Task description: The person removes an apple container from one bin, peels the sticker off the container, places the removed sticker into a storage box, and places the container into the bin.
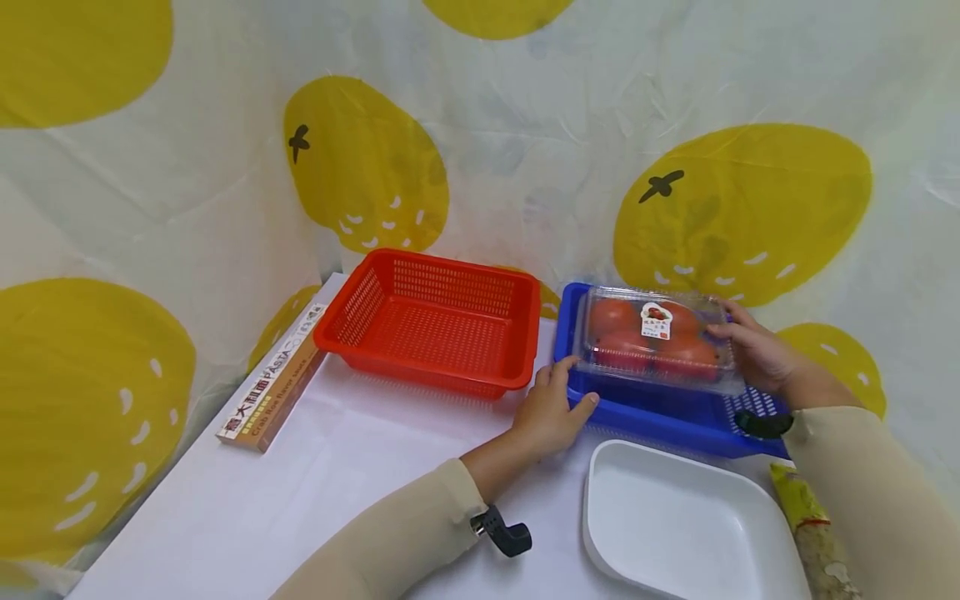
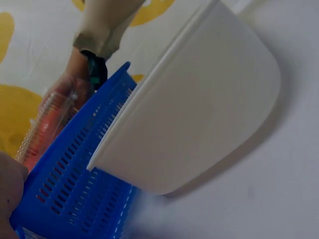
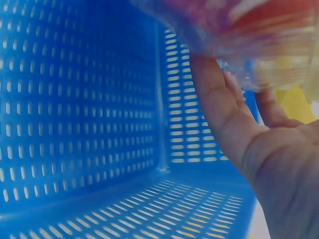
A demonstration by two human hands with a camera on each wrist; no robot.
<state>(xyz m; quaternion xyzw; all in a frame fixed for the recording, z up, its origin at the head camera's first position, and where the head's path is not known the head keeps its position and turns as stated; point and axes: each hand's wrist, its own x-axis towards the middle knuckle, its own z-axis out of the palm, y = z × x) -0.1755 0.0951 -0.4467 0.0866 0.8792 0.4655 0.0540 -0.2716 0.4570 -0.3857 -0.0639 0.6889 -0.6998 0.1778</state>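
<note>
Blue basket [image 1: 651,423]: tomato pack [image 1: 645,350] held above it, right hand [image 1: 763,354] clamped on pack's right end; left hand [image 1: 552,412] at basket's near left corner, cannot tell if gripping. Pack could tip into basket if right hand's grip loosens.

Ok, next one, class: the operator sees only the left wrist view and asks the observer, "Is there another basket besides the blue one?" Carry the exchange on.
Observer: Yes, a red basket, left of the blue basket in the head view.
Operator: Anything beside the red one?
Observer: A long box printed PASTA lies along its left side.
Operator: I see the right hand holding a clear pack. Any label on it?
Observer: Yes, a white sticker with a red picture, on top.
</note>
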